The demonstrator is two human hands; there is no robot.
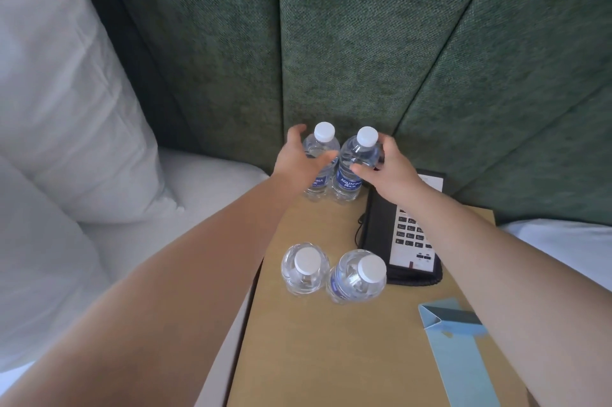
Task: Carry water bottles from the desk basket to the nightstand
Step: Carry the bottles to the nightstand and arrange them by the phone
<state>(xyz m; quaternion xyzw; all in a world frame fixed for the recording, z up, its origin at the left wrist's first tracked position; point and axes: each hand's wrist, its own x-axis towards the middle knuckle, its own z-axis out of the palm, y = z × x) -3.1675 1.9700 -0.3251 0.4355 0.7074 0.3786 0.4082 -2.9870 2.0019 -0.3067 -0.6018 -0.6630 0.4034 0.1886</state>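
Two clear water bottles with white caps and blue labels stand upright, side by side, at the back of the tan nightstand (314, 357). My left hand (298, 158) wraps the left rear bottle (322, 141), thumb across its front. My right hand (394, 171) holds the right rear bottle (352, 155) at its shoulder. Two more bottles stand closer to me: the front left bottle (306, 269) and the front right bottle (359, 275), touching each other. No basket is in view.
A black desk phone (407, 231) with its cord lies right of the bottles. A light blue folded card (460, 350) sits at the front right. The green padded headboard (331, 42) rises behind; white pillows (66, 108) and bedding lie to the left.
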